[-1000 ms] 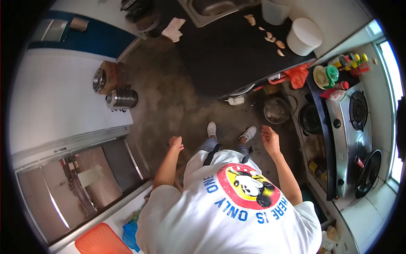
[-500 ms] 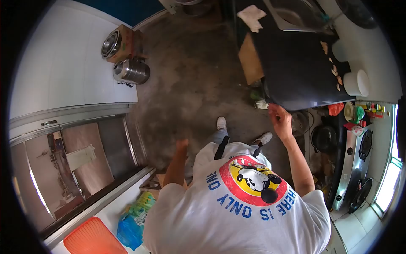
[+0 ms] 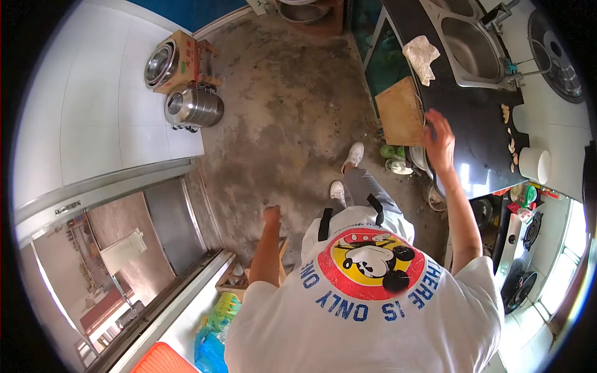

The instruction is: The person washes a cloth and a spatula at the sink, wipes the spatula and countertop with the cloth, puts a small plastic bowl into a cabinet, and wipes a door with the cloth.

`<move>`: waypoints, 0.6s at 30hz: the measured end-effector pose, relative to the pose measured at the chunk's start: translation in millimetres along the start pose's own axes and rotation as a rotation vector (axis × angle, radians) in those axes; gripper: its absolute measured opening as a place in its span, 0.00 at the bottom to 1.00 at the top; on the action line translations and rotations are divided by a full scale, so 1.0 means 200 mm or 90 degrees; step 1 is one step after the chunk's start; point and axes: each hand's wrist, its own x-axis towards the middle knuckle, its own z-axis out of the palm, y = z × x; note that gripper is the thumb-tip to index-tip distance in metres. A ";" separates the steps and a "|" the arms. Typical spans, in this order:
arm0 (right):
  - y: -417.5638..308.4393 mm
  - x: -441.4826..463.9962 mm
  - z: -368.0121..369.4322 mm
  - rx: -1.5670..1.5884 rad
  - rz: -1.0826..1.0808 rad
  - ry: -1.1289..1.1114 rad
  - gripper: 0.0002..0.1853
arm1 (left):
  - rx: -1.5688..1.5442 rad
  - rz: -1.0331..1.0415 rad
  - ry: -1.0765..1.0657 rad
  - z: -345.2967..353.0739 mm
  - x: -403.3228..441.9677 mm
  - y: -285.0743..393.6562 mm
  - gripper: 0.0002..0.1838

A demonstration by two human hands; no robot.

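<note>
My right hand (image 3: 440, 142) is raised over the near edge of the black counter (image 3: 463, 133), its fingers loosely bent and apart with nothing seen in them. It is nearest a wooden board (image 3: 400, 114) at the counter's edge; whether the fingertips touch the board I cannot tell. Low on my other side, my left hand (image 3: 272, 214) hangs over the floor, fingers curled in and holding nothing visible. A crumpled whitish cloth (image 3: 422, 58) lies on the counter beyond the board. Small pale pieces (image 3: 511, 145) lie along the wall side, by a white tub (image 3: 534, 165).
A steel sink (image 3: 471, 50) is set into the counter's far end. Green-and-white shoes (image 3: 397, 160) sit on the floor below the board. Stove burners (image 3: 518, 291) are at right. A steel pot (image 3: 194, 107) and a cardboard box (image 3: 184, 56) stand along the left wall.
The view has moved forward, bringing the counter, board and sink closer. My right hand has gone from beside the counter's near corner to over its edge. The feet have stepped.
</note>
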 end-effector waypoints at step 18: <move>0.40 0.95 0.55 -0.372 0.203 -0.041 0.30 | 0.060 0.076 -0.162 0.06 0.14 1.01 0.17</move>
